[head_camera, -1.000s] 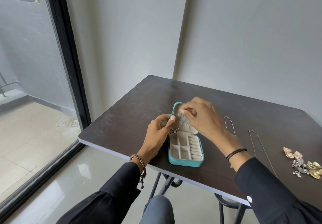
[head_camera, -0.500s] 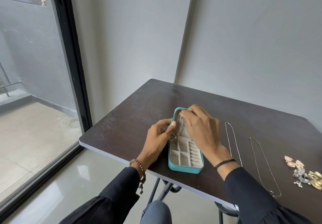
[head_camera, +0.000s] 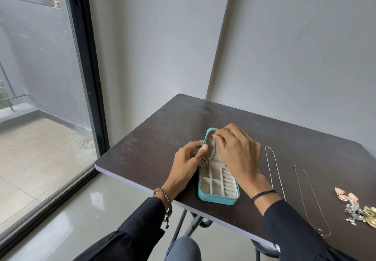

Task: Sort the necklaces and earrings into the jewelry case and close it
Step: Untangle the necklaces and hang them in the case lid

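- Teal jewelry case [head_camera: 218, 199]: lies open on the dark brown table [head_camera: 152, 138], near its front edge. The beige-lined base faces the person and the lid stands raised at the far end.
- Base: divided into small square compartments on the left and a column of narrow slots on the right.
- Left hand [head_camera: 186, 165]: thumb and curled fingers grip the left edge of the raised lid.
- Right hand [head_camera: 238, 153]: fingers curled down over the top of the lid's inner face, fingertips pinching the upper end of a thin hanging necklace [head_camera: 213, 151].
- Hanging necklace: runs down the lid lining. A small pendant shows at its lower end, near the hinge and just beside the left thumb tip.
- Beaded chain [head_camera: 273, 171]: laid out lengthwise on the table right of the case, just beside the right forearm.
- Fine chain [head_camera: 309, 195]: laid out farther right, apart from the beaded chain, with a small pendant at its near end.
- Earrings [head_camera: 355, 208]: a cluster of pink, silver and gold pieces on the table at the right edge of view, well apart from the case.
- Wrists: brown bead bracelet [head_camera: 163, 195] on the left, black cord band [head_camera: 263, 194] on the right. Both sleeves are black.
- Surroundings: black-framed glass door [head_camera: 85, 67] to the left, grey wall behind.
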Demonstrator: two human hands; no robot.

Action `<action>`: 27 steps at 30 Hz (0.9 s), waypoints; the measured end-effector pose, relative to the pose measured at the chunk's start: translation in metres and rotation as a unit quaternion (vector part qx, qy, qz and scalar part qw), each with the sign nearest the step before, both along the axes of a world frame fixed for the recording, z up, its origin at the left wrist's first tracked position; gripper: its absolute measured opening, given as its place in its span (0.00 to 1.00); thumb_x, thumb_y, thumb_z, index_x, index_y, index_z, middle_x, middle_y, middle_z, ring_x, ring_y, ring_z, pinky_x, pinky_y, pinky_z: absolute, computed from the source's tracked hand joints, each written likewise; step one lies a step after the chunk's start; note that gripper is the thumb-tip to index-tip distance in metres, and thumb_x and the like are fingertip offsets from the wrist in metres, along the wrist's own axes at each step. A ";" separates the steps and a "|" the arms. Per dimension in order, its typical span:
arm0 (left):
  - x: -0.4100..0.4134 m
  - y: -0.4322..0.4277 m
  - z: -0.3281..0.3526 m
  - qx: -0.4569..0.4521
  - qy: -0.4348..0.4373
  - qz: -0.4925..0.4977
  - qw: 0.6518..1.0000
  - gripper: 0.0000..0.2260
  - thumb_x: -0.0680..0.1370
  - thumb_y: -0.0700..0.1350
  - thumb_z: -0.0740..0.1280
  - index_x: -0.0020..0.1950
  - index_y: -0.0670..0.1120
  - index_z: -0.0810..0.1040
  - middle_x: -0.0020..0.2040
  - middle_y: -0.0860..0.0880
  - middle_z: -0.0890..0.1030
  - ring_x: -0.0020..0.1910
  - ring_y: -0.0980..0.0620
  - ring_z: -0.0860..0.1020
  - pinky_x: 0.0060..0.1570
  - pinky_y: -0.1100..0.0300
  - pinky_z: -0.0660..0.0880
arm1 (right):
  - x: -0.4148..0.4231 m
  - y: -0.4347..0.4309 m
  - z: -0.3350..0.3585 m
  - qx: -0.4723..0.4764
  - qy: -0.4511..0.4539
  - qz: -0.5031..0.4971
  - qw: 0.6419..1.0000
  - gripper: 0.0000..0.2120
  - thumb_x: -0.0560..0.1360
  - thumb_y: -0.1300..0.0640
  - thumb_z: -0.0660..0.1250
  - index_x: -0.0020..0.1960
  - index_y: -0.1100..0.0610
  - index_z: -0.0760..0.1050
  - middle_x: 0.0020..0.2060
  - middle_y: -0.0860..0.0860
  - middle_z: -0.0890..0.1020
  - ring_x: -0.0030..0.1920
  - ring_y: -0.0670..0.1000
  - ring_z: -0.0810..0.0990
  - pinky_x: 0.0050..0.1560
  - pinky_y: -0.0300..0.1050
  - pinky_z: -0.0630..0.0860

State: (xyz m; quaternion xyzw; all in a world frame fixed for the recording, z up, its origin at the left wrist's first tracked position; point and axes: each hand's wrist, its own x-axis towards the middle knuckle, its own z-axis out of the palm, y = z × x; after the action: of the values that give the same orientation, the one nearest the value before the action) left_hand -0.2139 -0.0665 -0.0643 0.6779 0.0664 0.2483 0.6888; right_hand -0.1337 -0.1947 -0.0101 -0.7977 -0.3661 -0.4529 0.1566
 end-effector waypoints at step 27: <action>0.002 0.002 -0.003 -0.025 -0.003 0.001 1.000 0.11 0.82 0.51 0.65 0.61 0.51 0.82 0.49 0.53 0.86 0.42 0.62 0.81 0.39 0.68 0.75 | -0.007 -0.004 -0.009 -0.066 0.038 -0.004 0.997 0.08 0.74 0.62 0.73 0.52 0.54 0.80 0.47 0.48 0.80 0.43 0.50 0.81 0.25 0.40 0.69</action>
State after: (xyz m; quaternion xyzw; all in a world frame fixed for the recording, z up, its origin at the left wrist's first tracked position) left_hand -0.2116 -0.0648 -0.0671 0.6600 0.0714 0.2492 0.7051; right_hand -0.1412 -0.1990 -0.0196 -0.8245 -0.3862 -0.3971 0.1154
